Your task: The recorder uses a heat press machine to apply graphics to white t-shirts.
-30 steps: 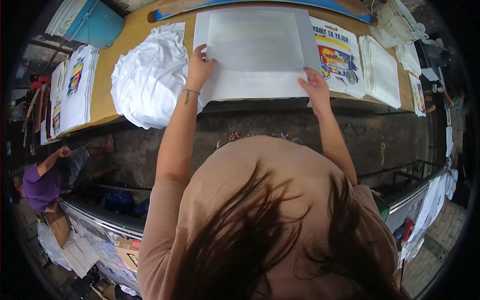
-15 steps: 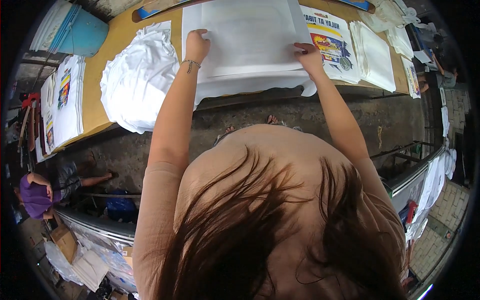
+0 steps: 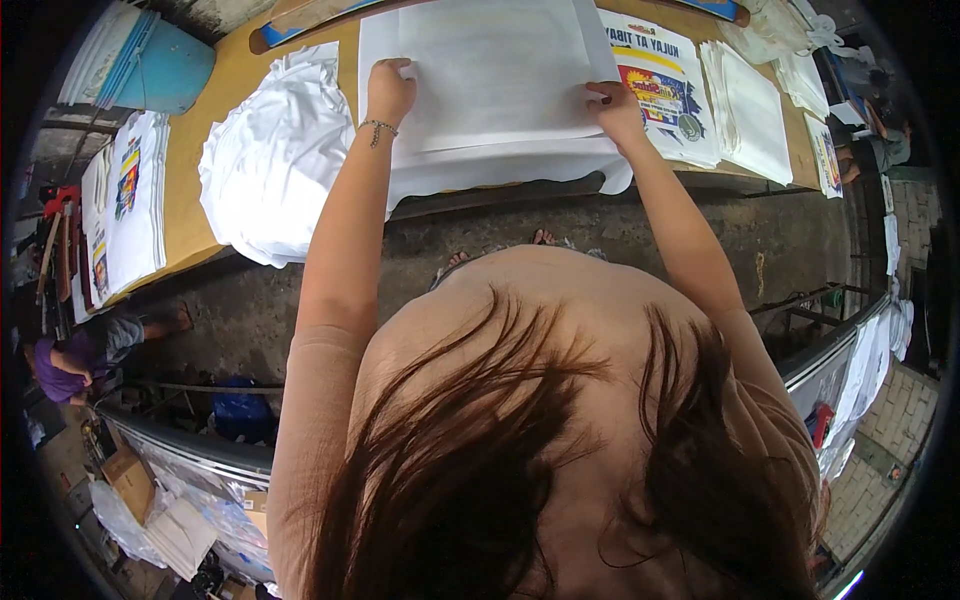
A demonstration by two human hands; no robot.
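A flat white sheet [image 3: 490, 80] lies on a larger white layer [image 3: 510, 170] that drapes over the table's front edge. My left hand [image 3: 392, 92] grips the sheet by its left side with curled fingers, and my right hand [image 3: 615, 110] holds its right side, thumb and fingers bent at the edge. Left of these lies a rumpled heap of white fabric [image 3: 270, 160]. To the right are printed white pieces [image 3: 655, 120] with colourful graphics and a stack of plain white pieces [image 3: 750, 110].
The yellow table [image 3: 190, 220] carries blue buckets [image 3: 160, 60] and more printed stacks [image 3: 135, 190]. A long blue-edged board [image 3: 300, 20] lies along its back. A person in purple [image 3: 65, 365] is at lower left, another person [image 3: 880, 145] far right. A rack [image 3: 180, 445] runs behind me.
Both hands have moved up toward the back of the table with the sheet, and more of the white layer beneath shows at the front edge. The person in purple has shifted posture.
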